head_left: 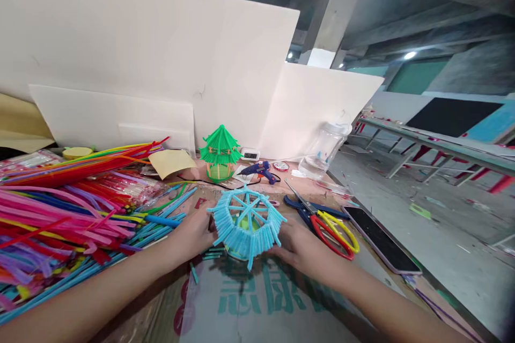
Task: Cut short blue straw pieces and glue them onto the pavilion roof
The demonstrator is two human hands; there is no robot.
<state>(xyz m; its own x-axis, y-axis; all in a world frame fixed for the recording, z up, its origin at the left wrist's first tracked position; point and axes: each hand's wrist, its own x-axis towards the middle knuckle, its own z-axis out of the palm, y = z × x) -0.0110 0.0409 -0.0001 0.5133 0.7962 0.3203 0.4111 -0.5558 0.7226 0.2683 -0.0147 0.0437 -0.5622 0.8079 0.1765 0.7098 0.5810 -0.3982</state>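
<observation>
Between my two hands is a light-blue pipe-cleaner pavilion model (pixel 251 244), with a spoked ring on top and a fringe of short blue pieces sloping down around it. My left hand (pixel 197 233) grips its left side, the fingertips partly hidden under the fringe. On the opposite side my right hand (pixel 295 241) is closed against the lower edge, its fingers partly covered by the roof. A green base shows dimly beneath the blue fringe. Short blue cut pieces (pixel 213 253) lie on the board beside my left hand.
Colourful pipe cleaners (pixel 68 220) are heaped at left. Behind the model stand a finished green pavilion (pixel 220 155) and a blue glue gun (pixel 261 170). Scissors (pixel 332 230), a phone (pixel 382 241) and a clear plastic jar (pixel 324 153) lie or stand at right. White boards (pixel 161 53) rise behind.
</observation>
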